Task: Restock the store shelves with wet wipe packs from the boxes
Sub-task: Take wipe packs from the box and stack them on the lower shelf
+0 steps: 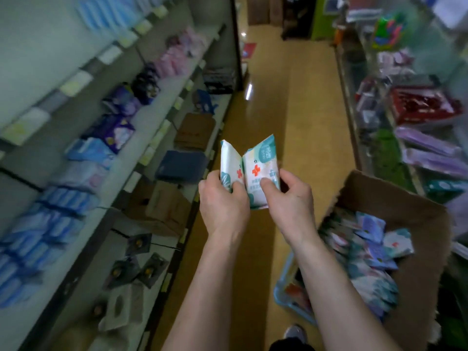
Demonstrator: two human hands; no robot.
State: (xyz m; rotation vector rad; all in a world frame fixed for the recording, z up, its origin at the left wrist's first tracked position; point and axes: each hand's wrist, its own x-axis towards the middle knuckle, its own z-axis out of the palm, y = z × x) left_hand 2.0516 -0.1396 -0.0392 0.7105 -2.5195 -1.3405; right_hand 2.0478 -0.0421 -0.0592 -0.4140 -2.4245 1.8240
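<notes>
Curled fingers [266, 184] of left hand [222, 206] and right hand [291, 200] pinch white-teal, red-crossed wet wipe packs [260, 160].

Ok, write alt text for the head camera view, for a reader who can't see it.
A person's left hand grips one wet wipe pack and the right hand a second pack, side by side above the aisle floor. An open cardboard box holding more packs sits at lower right, and stocked shelves run along the left.
</notes>
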